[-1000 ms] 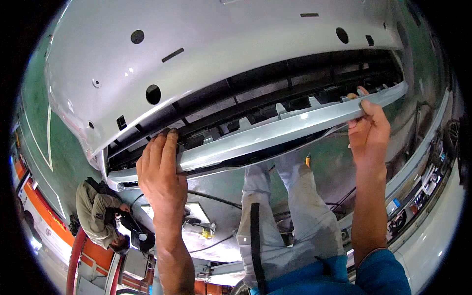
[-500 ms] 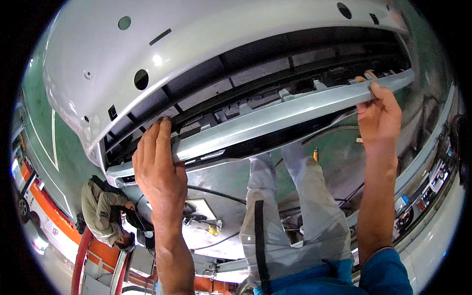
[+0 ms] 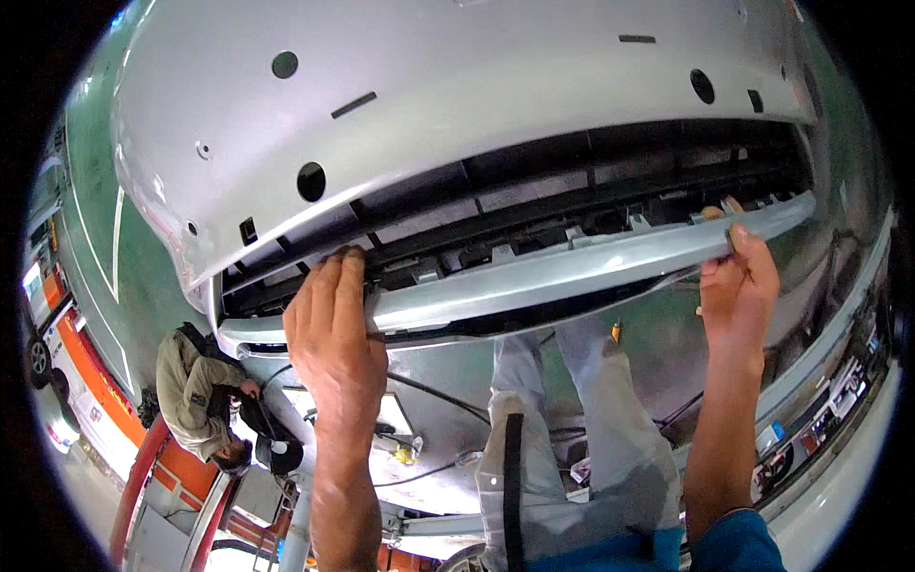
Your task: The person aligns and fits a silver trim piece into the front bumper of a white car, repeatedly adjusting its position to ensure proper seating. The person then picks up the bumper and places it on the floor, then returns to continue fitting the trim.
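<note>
A large silver car bumper cover (image 3: pixel 438 86) fills the upper part of the view, with round holes and narrow slots in it. Along its lower opening runs a long silver trim strip (image 3: pixel 534 275) with clip tabs on its far edge. My left hand (image 3: pixel 334 310) is wrapped over the strip left of its middle, fingertips reaching into the dark opening. Near the strip's right end my right hand (image 3: pixel 736 262) grips it, thumb on the near face and fingers behind. Black ribbed plastic (image 3: pixel 496 205) shows inside the opening, beyond the strip.
A person (image 3: pixel 205 400) is bent over at the lower left, beside a red post (image 3: pixel 143 477). Cables (image 3: pixel 429 389) and a white board (image 3: pixel 376 410) lie on the green floor. A small yellow-orange object (image 3: pixel 616 331) lies beyond my legs. A cluttered rack (image 3: pixel 829 400) stands at right.
The bumper cover and strip appear lower and slightly right in view, with both hands still on the strip. The person at the left remains bent over.
</note>
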Demonstrator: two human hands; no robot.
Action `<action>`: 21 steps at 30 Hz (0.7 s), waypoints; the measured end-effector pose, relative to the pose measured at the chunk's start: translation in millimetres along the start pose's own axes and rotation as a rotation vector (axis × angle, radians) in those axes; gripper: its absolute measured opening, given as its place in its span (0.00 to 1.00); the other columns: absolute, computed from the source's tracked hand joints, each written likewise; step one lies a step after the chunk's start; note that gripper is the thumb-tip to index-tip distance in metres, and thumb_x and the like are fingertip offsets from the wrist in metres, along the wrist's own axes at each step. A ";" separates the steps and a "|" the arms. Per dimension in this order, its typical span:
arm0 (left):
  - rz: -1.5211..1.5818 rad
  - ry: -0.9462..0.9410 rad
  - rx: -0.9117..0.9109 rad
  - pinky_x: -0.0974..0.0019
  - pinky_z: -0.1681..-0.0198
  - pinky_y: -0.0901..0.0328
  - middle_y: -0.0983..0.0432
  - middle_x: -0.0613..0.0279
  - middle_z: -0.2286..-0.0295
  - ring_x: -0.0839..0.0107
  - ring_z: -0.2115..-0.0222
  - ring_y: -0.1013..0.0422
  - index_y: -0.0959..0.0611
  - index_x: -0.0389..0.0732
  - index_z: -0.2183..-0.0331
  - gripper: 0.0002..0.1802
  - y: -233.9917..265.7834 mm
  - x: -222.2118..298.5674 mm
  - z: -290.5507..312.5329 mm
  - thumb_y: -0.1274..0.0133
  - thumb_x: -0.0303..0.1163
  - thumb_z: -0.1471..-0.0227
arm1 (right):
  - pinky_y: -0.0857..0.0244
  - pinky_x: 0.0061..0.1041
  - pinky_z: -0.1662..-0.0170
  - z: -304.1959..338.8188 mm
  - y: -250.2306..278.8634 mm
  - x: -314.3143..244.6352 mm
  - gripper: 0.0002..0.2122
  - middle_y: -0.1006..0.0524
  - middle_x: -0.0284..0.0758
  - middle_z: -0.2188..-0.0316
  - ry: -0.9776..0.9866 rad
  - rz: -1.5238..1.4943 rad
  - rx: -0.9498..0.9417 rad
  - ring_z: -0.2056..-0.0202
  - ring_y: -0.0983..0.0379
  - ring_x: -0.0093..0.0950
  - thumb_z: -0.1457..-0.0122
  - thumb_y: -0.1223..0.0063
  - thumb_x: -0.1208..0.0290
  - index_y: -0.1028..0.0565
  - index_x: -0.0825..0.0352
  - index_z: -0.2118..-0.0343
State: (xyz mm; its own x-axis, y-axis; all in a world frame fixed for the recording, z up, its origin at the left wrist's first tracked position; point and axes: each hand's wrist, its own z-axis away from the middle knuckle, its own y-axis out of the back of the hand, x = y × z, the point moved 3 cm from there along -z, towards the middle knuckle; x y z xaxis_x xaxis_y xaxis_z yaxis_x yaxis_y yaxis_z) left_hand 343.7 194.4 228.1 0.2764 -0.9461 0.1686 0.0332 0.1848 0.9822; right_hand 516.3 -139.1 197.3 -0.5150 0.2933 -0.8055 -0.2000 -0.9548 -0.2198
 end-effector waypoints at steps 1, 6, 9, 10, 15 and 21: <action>-0.022 0.007 -0.004 0.53 0.49 0.36 0.23 0.47 0.56 0.52 0.52 0.27 0.20 0.32 0.52 0.30 0.0 2.0 -1.4 0.50 0.11 0.63 | 0.36 0.32 0.46 0.5 0.1 -0.5 0.21 0.24 0.46 0.56 0.000 0.010 0.036 0.54 0.28 0.31 0.40 0.49 0.73 0.35 0.77 0.45; 0.030 0.024 -0.011 0.53 0.47 0.37 0.24 0.45 0.54 0.50 0.51 0.29 0.22 0.33 0.51 0.33 -0.8 1.5 -2.4 0.54 0.10 0.66 | 0.38 0.33 0.44 1.7 1.4 -1.2 0.25 0.25 0.47 0.55 -0.037 0.058 0.053 0.53 0.29 0.32 0.40 0.48 0.71 0.37 0.77 0.42; 0.037 0.010 -0.014 0.50 0.46 0.38 0.25 0.44 0.54 0.48 0.51 0.30 0.23 0.32 0.51 0.36 -0.6 3.0 -4.4 0.54 0.09 0.68 | 0.39 0.32 0.45 2.0 4.0 -0.8 0.26 0.25 0.46 0.55 -0.027 0.101 0.057 0.53 0.30 0.30 0.41 0.48 0.70 0.37 0.76 0.42; 0.045 0.013 -0.018 0.50 0.46 0.38 0.25 0.44 0.54 0.48 0.51 0.30 0.23 0.32 0.51 0.36 -1.0 3.7 -5.3 0.54 0.10 0.68 | 0.39 0.32 0.45 2.3 3.9 -1.2 0.26 0.25 0.45 0.55 -0.021 0.123 0.056 0.53 0.30 0.30 0.41 0.48 0.69 0.37 0.76 0.42; 0.056 0.037 -0.026 0.50 0.46 0.38 0.25 0.44 0.55 0.48 0.52 0.30 0.22 0.32 0.52 0.35 4.2 7.0 -7.1 0.54 0.10 0.68 | 0.39 0.29 0.47 0.6 7.3 -5.1 0.28 0.25 0.44 0.55 -0.072 0.133 -0.009 0.54 0.31 0.27 0.41 0.47 0.68 0.39 0.76 0.41; 0.063 0.047 -0.014 0.51 0.48 0.35 0.23 0.46 0.57 0.50 0.54 0.27 0.21 0.33 0.53 0.30 0.3 4.6 -7.7 0.51 0.11 0.64 | 0.38 0.30 0.46 0.0 -1.2 -6.3 0.29 0.25 0.46 0.55 -0.032 0.147 0.008 0.54 0.30 0.29 0.41 0.47 0.68 0.40 0.77 0.40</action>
State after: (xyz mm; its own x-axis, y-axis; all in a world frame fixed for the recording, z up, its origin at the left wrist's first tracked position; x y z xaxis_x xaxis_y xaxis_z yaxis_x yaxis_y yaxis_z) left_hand 352.3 192.2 228.5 0.3229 -0.9192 0.2255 0.0282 0.2475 0.9685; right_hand 519.8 -139.8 202.6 -0.5658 0.1523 -0.8103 -0.1277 -0.9871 -0.0964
